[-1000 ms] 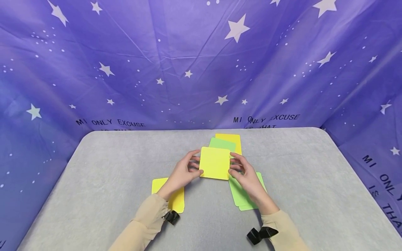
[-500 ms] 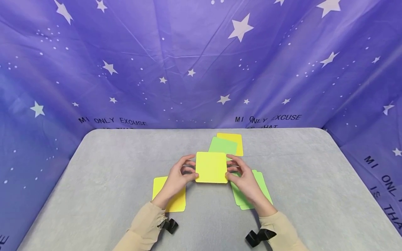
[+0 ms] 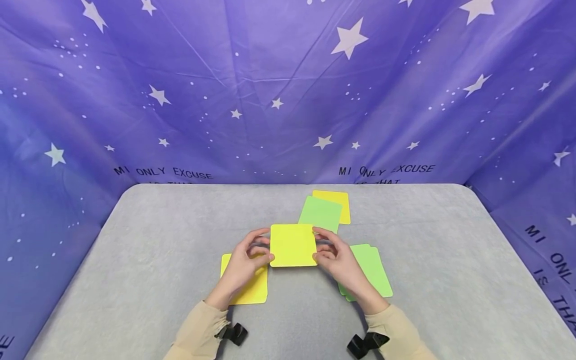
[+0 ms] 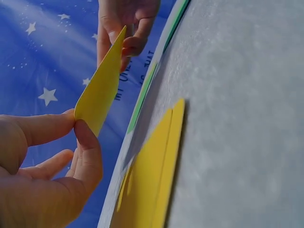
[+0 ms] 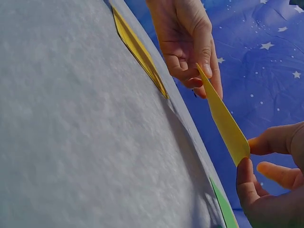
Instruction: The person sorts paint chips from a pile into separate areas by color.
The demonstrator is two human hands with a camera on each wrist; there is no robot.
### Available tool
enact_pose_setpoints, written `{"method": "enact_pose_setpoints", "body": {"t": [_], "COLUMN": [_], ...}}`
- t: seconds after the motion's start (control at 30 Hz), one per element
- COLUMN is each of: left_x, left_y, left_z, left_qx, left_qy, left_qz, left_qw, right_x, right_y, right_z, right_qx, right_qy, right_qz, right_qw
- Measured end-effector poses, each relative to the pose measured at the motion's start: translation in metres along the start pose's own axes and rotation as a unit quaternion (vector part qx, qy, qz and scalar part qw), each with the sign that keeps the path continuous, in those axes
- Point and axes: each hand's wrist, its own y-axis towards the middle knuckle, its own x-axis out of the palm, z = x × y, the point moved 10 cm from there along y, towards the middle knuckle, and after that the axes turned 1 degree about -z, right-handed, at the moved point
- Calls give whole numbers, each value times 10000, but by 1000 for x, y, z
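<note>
A square yellow card [image 3: 293,245] with rounded corners is held up over the table between both hands. My left hand [image 3: 242,265] pinches its left edge between thumb and fingers; my right hand [image 3: 342,264] pinches the right edge the same way. In both wrist views the card [image 4: 102,88] appears nearly edge-on, raised off the tabletop. Below my left hand lies a pile of yellow cards [image 3: 256,292], partly covered by that hand. A pile of green cards [image 3: 375,275] lies under my right hand and forearm, its left part hidden.
Behind the held card, a green card [image 3: 321,212] lies overlapping another yellow card [image 3: 344,202] near the table's far edge. The grey table [image 3: 157,240] ends at a purple star-printed cloth [image 3: 270,75], which rises at the back and both sides. Both wrists carry black camera mounts [image 3: 236,334].
Both hands have brought the yellow card left and nearer to the body, uncovering more of the green card behind. The grip of both hands stays the same.
</note>
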Motion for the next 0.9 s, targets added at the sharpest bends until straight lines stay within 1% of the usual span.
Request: {"method": "enact_pose_setpoints", "body": {"t": [0.07, 0.23, 0.43, 0.6, 0.9], "left_x": [-4, -12, -24, -32, -46], "left_y": [-3, -10, -17, -23, -35], "left_z": [-1, -7, -10, -14, -18], "left_qx": [-20, -194, -373, -484, -501], "left_qy": [-52, -189, -253, -236, -136], "left_qz": [18, 77, 227, 226, 190], "left_qw": [10000, 9996, 9987, 9983, 9985], "right_x": [4, 14, 28, 39, 58], "right_y": [0, 0, 2, 2, 3], "right_z": [1, 1, 4, 3, 3], "right_qx": [-5, -71, -129, -224, -323], "right_qy": [-6, 21, -55, -59, -177], "right_qz": [-60, -215, -466, -591, -768], "right_qw": [10000, 9997, 9988, 9980, 9964]}}
